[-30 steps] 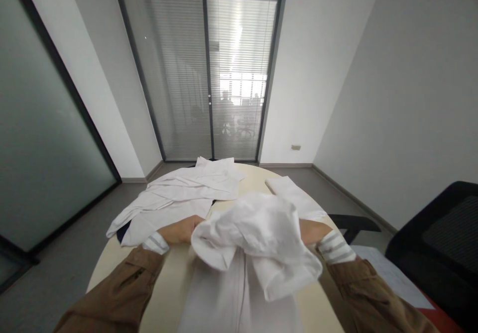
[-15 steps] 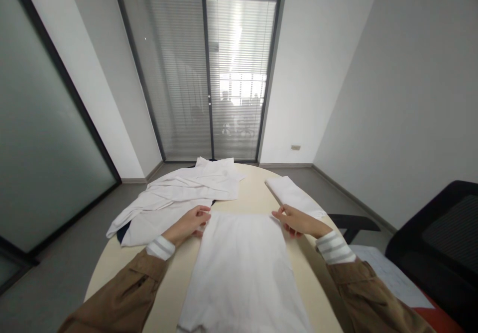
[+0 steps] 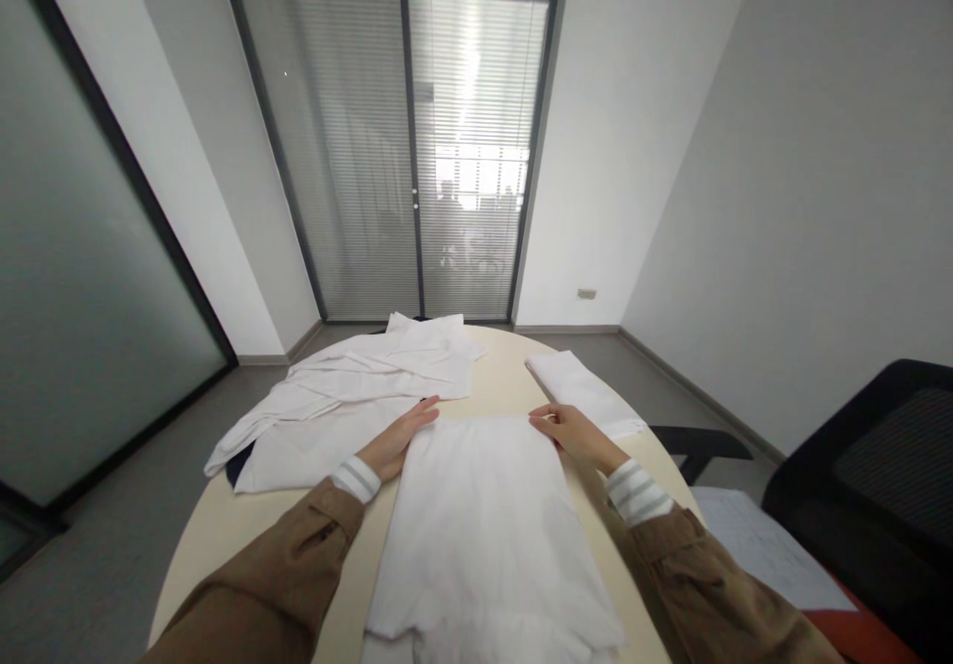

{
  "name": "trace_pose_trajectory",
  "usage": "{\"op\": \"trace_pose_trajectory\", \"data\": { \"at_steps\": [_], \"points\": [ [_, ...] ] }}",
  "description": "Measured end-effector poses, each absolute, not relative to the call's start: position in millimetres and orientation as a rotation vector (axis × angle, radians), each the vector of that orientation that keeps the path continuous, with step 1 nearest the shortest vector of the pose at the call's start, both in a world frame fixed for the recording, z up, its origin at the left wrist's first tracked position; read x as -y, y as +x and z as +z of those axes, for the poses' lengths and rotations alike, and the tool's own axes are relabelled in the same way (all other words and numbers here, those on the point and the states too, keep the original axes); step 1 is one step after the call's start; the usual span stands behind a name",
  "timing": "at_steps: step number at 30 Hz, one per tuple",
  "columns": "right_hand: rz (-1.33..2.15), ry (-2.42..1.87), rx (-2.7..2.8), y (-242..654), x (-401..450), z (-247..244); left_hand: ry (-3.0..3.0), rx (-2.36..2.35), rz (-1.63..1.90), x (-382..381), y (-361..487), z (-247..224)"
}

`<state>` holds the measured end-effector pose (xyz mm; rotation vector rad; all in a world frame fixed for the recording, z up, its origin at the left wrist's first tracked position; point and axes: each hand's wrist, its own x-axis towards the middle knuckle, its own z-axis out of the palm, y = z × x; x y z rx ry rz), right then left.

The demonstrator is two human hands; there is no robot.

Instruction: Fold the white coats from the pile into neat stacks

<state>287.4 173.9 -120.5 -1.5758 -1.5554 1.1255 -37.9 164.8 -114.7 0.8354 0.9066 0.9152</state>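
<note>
A white garment (image 3: 483, 515) lies spread flat on the round cream table (image 3: 223, 535) right in front of me. My left hand (image 3: 402, 436) rests flat with fingers stretched out along its far left corner. At the far right corner my right hand (image 3: 570, 431) lies flat, fingers extended on the cloth edge. Neither hand grips anything.
A loose pile of white clothes (image 3: 349, 396) with something dark under it lies at the table's far left. A folded white piece (image 3: 585, 391) sits far right. A black chair (image 3: 871, 485) and paper sheets (image 3: 759, 545) are on my right.
A second ago both hands held the bunched white garment above the table. It then got laid flat, and my hands have since slid forward and flattened at its far corners.
</note>
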Motion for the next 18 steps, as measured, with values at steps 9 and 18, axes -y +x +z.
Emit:
{"op": "trace_pose_trajectory", "data": {
  "at_steps": [9,18],
  "points": [
    [1.357,-1.406,1.161,283,-181,-122,0.594,-0.642,0.822,-161,-21,-110],
    [1.542,-1.300,1.210,279,-179,-124,0.686,-0.838,0.857,-164,-12,-125]
  ]
}}
